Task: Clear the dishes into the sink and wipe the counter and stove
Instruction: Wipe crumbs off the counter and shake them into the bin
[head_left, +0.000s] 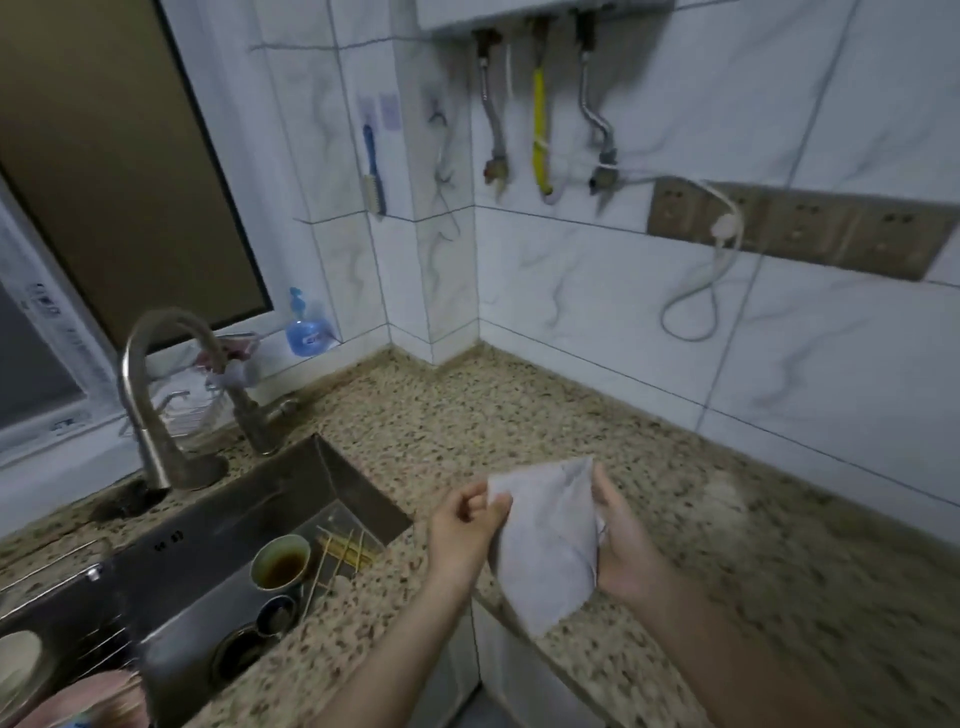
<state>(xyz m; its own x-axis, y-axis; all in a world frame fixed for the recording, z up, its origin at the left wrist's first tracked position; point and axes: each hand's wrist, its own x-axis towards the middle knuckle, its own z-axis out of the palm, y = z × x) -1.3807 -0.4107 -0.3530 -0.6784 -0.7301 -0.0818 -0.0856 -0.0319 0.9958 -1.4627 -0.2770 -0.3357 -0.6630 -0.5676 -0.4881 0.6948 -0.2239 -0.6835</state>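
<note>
Speckled stone table (545, 415), L-shaped, tiled walls behind. Sink (322, 488) near left: stained cup (280, 564), wooden skewers (343, 551), dishes inside. Grey cloth (545, 540) held above near table edge, left hand (465, 525) pinching its top left corner, right hand (623, 545) curled around right edge. Advice: fold to flat pad, press down, wipe from far corner toward sink, overlapping strokes.
</note>
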